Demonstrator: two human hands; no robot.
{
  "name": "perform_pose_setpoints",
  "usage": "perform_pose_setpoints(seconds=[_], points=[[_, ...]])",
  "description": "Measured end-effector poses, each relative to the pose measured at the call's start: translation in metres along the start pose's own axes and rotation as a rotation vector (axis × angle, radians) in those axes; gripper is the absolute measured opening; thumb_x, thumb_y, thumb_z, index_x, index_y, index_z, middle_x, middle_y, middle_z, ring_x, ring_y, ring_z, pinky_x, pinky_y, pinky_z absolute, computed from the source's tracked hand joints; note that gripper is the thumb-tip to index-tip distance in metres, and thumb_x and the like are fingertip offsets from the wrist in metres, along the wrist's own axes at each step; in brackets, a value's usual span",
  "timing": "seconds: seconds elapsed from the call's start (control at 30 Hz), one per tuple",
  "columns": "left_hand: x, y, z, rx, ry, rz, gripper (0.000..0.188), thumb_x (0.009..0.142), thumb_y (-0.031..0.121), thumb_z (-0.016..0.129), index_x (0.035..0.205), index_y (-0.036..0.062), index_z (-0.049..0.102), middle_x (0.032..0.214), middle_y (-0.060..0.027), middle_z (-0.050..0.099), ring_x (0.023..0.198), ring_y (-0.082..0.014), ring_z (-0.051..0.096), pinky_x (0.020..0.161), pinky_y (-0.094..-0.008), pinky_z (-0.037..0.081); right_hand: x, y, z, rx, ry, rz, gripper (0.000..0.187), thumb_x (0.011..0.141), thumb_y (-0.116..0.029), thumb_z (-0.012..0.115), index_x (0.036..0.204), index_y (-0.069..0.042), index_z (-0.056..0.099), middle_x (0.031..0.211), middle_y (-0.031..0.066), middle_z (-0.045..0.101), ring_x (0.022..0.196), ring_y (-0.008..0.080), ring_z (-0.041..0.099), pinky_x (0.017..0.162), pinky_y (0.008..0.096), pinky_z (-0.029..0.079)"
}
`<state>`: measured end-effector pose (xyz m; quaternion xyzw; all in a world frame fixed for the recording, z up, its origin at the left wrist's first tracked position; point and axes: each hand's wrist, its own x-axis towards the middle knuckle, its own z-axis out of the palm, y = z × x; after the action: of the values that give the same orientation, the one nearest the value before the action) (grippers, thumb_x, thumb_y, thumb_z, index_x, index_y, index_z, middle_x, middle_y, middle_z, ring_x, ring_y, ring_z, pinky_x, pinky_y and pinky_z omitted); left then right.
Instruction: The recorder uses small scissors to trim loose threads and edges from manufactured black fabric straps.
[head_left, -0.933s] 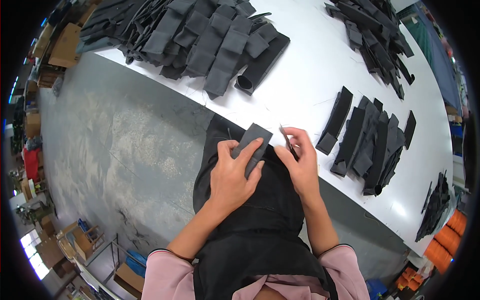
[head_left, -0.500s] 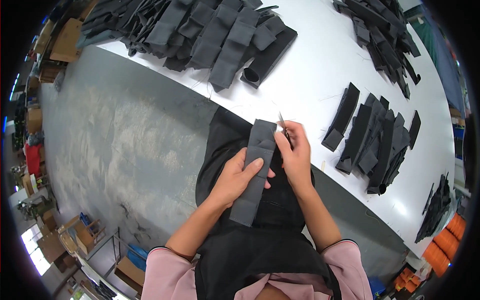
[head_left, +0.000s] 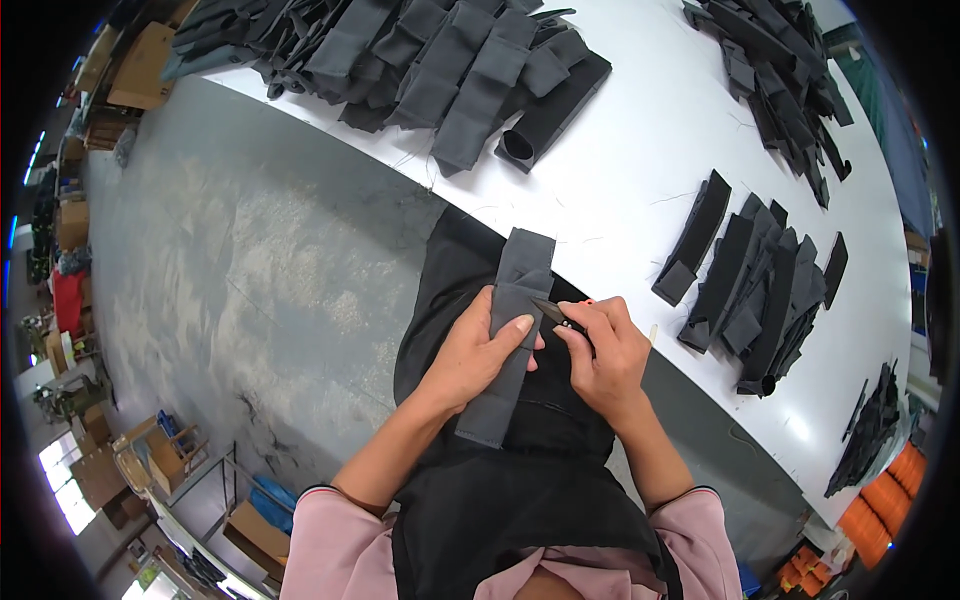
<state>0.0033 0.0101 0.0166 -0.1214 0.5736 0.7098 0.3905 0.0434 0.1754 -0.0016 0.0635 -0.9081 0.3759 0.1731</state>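
Note:
My left hand (head_left: pixel 468 352) is closed on a dark grey sewn fabric strip (head_left: pixel 526 258), thumb on top and fingers curled beneath. The strip lies lengthwise over my black apron, its far end close to the table edge. In my right hand (head_left: pixel 614 358) is a small pair of scissors (head_left: pixel 556 314), pinched between thumb and fingers. The blades point left and their tip meets the strip's right side, just beyond my left thumb. Much of the scissors' handle is hidden by my fingers.
Beyond my hands is a white table (head_left: pixel 620 140). A big heap of grey fabric strips (head_left: pixel 420 60) covers its far left, a smaller pile (head_left: pixel 760 290) lies to the right, and another (head_left: pixel 775 80) at the far right. Orange rolls (head_left: pixel 875 510) stand past the right end.
My right hand has come nearer and turned, so the scissors' blades, which pointed away from me, now point left onto the strip. My left hand keeps its hold almost unmoved.

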Motion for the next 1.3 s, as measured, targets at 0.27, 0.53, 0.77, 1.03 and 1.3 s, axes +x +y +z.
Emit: perform_pose_setpoints(seconds=[0.27, 0.53, 0.77, 1.03, 1.3], points=[[-0.001, -0.001, -0.003, 0.014, -0.030, -0.033, 0.022, 0.093, 0.013, 0.052, 0.110, 0.0009, 0.044, 0.084, -0.0067, 0.060, 0.067, -0.0103, 0.058, 0.061, -0.0233, 0.049, 0.000, -0.003, -0.001, 0.009, -0.004, 0.013, 0.023, 0.069, -0.002, 0.070, 0.091, -0.003, 0.065, 0.076, 0.0078, 0.056, 0.062, 0.0213, 0.058, 0.054, 0.0297, 0.046], [-0.002, 0.001, -0.003, -0.012, -0.049, -0.045, 0.021, 0.090, 0.007, 0.052, 0.108, 0.0011, 0.044, 0.088, -0.0082, 0.059, 0.070, -0.0111, 0.059, 0.063, -0.0246, 0.050, -0.002, -0.001, 0.001, 0.144, -0.051, 0.136, 0.022, 0.070, 0.000, 0.069, 0.092, -0.002, 0.065, 0.075, 0.0086, 0.054, 0.062, 0.0211, 0.057, 0.052, 0.0292, 0.045], [0.002, -0.013, -0.003, 0.101, 0.009, 0.043, 0.022, 0.089, 0.006, 0.054, 0.108, -0.0003, 0.044, 0.088, -0.0084, 0.059, 0.071, -0.0118, 0.061, 0.063, -0.0253, 0.051, 0.009, -0.011, 0.005, 0.206, -0.038, 0.111, 0.022, 0.071, 0.001, 0.068, 0.092, -0.003, 0.064, 0.076, 0.0083, 0.054, 0.061, 0.0206, 0.057, 0.051, 0.0285, 0.045], [0.006, -0.022, -0.009, 0.412, 0.099, 0.184, 0.025, 0.088, 0.006, 0.055, 0.107, -0.0036, 0.042, 0.079, -0.0132, 0.061, 0.064, -0.0168, 0.064, 0.062, -0.0298, 0.050, 0.014, -0.011, 0.007, 0.192, -0.049, 0.185, 0.020, 0.074, 0.001, 0.066, 0.093, -0.001, 0.062, 0.075, 0.0071, 0.053, 0.058, 0.0175, 0.057, 0.052, 0.0271, 0.045], [0.008, -0.012, -0.016, -0.217, -0.171, -0.053, 0.029, 0.094, 0.011, 0.050, 0.120, 0.0035, 0.041, 0.103, -0.0095, 0.057, 0.085, -0.0174, 0.064, 0.069, -0.0289, 0.054, 0.014, 0.000, 0.019, 0.699, -0.236, 0.664, 0.011, 0.079, 0.002, 0.064, 0.085, 0.000, 0.055, 0.076, 0.0009, 0.050, 0.066, 0.0079, 0.053, 0.062, 0.0215, 0.043]])
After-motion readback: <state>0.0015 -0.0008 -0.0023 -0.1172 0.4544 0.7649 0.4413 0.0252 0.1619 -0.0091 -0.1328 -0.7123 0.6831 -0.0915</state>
